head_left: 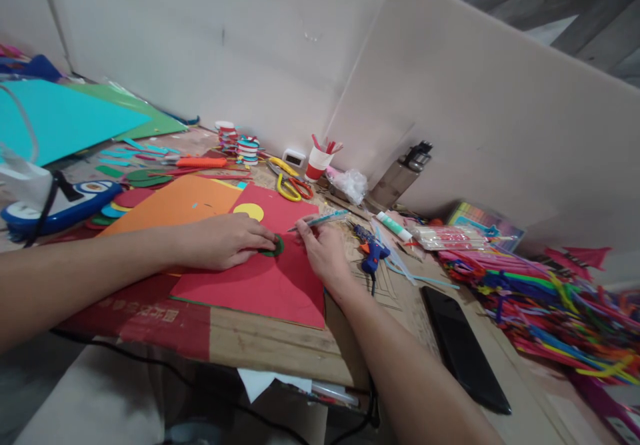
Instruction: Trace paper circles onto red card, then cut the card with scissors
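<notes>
A sheet of red craft foam or card [295,291] lies at the table's front edge. My left hand [235,239] rests on it, fingertips holding a small dark green disc [273,248] down against the red surface. Just beyond those fingers lies a yellow disc [249,212], partly hidden by the hand. Between its thumb and fingers my right hand [323,248] grips a light blue pencil [329,217], whose tip points left over the red sheet. An orange sheet [175,205] lies beneath my left forearm.
A blue glue gun [374,253], a glue stick [394,226] and a black phone [465,348] lie to the right, before a heap of pipe cleaners [545,318]. Scissors [290,181], an orange cutter [200,163], a paper cup [319,163] and a bottle [400,178] stand or lie behind.
</notes>
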